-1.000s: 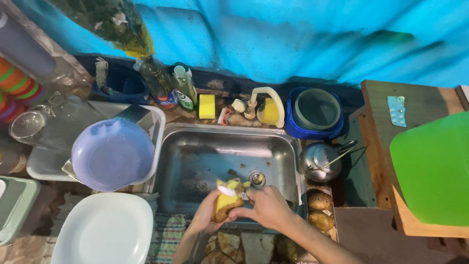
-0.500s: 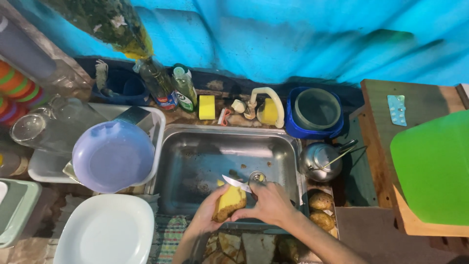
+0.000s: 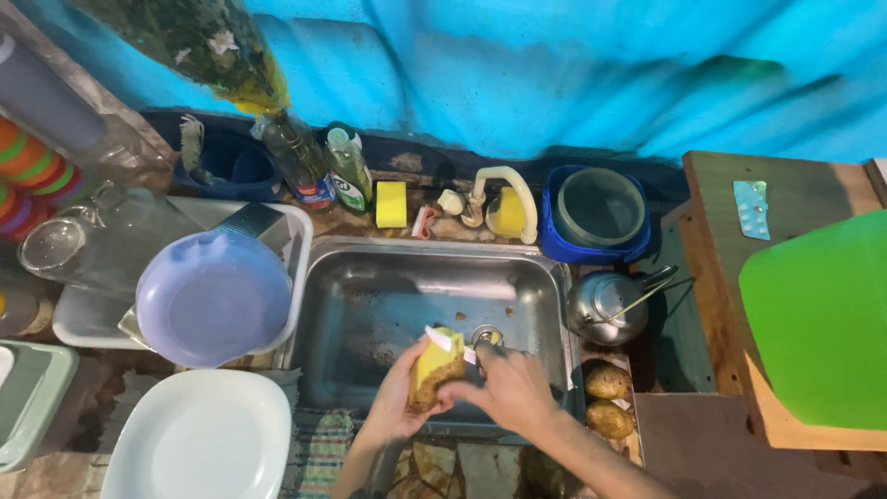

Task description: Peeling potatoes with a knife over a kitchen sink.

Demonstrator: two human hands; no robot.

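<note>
Hands meet over the sink's (image 3: 370, 296) front edge, near six o'clock. Left hand (image 3: 397, 402) wraps its fingers around a half-peeled potato (image 3: 432, 368). Right hand (image 3: 506, 388) curls its fingers on a small knife (image 3: 442, 339) at the potato's top. Two more potatoes (image 3: 607, 399) lie at three o'clock from the hands.

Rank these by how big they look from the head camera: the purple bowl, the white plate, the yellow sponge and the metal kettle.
1. White plate and purple bowl: alike, plate cut off by the frame.
2. Metal kettle.
3. Yellow sponge.
</note>
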